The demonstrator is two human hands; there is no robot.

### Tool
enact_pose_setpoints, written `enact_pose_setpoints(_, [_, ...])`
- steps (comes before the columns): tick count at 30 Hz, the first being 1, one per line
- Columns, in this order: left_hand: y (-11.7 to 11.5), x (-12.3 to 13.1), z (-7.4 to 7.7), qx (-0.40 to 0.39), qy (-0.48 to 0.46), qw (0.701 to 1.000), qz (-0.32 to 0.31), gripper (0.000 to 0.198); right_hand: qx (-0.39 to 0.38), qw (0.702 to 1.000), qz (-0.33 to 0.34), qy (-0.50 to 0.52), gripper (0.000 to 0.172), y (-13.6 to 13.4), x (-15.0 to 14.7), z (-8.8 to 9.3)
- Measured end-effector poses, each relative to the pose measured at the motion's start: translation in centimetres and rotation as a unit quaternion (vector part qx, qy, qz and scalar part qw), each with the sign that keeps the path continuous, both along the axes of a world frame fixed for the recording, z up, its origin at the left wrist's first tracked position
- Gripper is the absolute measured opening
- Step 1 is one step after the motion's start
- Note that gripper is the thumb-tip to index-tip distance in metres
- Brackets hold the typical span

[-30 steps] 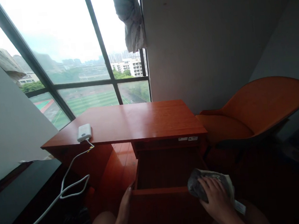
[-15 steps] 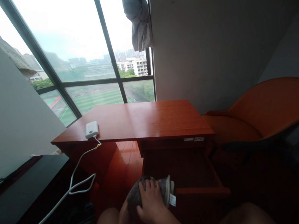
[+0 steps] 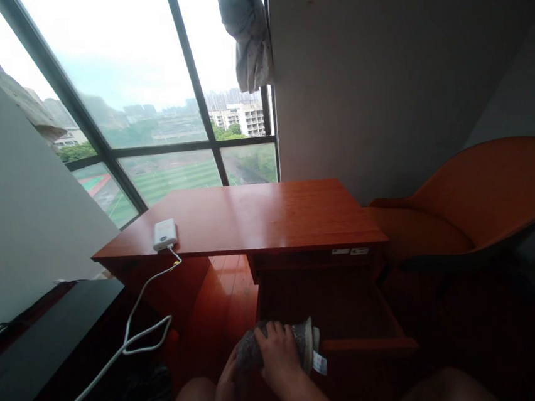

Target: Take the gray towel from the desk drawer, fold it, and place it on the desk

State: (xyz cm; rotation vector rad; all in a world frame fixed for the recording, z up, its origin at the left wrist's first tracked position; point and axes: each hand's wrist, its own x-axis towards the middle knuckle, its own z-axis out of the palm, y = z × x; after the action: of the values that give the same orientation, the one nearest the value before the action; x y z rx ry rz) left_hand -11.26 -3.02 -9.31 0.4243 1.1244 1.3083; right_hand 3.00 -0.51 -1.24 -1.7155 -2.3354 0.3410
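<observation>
My right hand (image 3: pixel 279 358) presses down on a grey cloth (image 3: pixel 300 338) with a white tag, its fingers curled over the cloth at the left front corner of an open wooden drawer (image 3: pixel 366 344). My left hand (image 3: pixel 229 387) sits just left of it, low against the drawer's left front corner; its fingers are hidden behind the cloth and the right hand. The drawer is pulled out from under a red-brown wooden desk (image 3: pixel 250 218).
A white power bank (image 3: pixel 164 234) lies on the desk's left edge, and its white cable (image 3: pixel 134 339) loops down to the floor. An orange chair (image 3: pixel 480 205) stands to the right. A large window is behind the desk, a dark bench at left. My knees show at the bottom.
My right hand carried the cloth from the drawer's right front corner over to its left front corner. The view shifted slightly, and the left hand stayed at the drawer's left front.
</observation>
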Motion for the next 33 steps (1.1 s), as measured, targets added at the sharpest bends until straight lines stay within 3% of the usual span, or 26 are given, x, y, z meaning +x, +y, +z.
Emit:
enact_pose_setpoints(5, [0.2, 0.1, 0.5, 0.042, 0.038, 0.997, -0.056, 0.049, -0.005, 1.0, -0.016, -0.009, 0.058, -1.0, 4.1, -0.3])
enact_pose_setpoints(12, [0.0, 0.2, 1.4, 0.039, 0.206, 0.973, -0.097, 0.06, 0.005, 0.996, -0.085, 0.007, 0.068, -3.5, 14.9, -1.4])
enact_pose_setpoints(17, [0.6, 0.7, 1.1, 0.082, 0.336, 0.932, -0.108, 0.063, 0.093, 0.986, -0.136, -0.033, 0.063, -5.2, 23.0, -4.3])
enact_pose_setpoints(20, [0.9, 1.0, 1.1, 0.098, 0.367, 0.918, -0.115, 0.062, 0.174, 0.967, -0.173, -0.062, 0.061, -6.1, 26.5, -6.0])
enact_pose_setpoints(23, [0.9, 1.0, 1.5, 0.092, 0.376, 0.914, -0.124, 0.062, 0.222, 0.952, -0.208, -0.04, 0.06, -6.7, 28.3, -7.3])
enact_pose_setpoints(27, [0.8, 1.1, 1.9, 0.083, 0.365, 0.919, -0.125, 0.063, 0.249, 0.932, -0.256, 0.063, 0.057, -7.1, 28.4, -8.5])
enact_pose_setpoints(30, [0.9, 1.4, 2.3, 0.075, 0.347, 0.927, -0.118, 0.063, 0.257, 0.893, -0.333, 0.156, 0.051, -7.0, 27.7, -8.9])
enact_pose_setpoints(33, [1.4, 1.7, 2.6, 0.081, 0.336, 0.933, -0.102, 0.061, 0.245, 0.842, -0.414, 0.245, 0.059, -6.7, 26.8, -8.8])
